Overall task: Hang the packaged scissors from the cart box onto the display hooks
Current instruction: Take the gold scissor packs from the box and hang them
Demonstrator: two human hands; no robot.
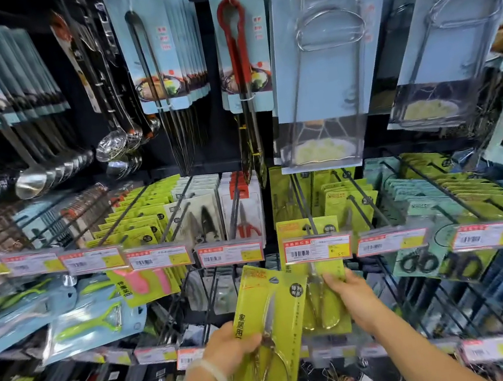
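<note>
My left hand grips a yellow-green pack of gold-handled scissors, tilted to the right below the hook row. My right hand holds the right edge of a second, matching scissors pack that hangs on a display hook behind a price tag. More yellow-green packs hang on the hooks to the right of it. The cart box is out of view.
Price tags line the hook ends across the row. Tongs and mashers hang in packs above. Ladles hang at upper left, peelers at lower left, and black-handled scissors at right.
</note>
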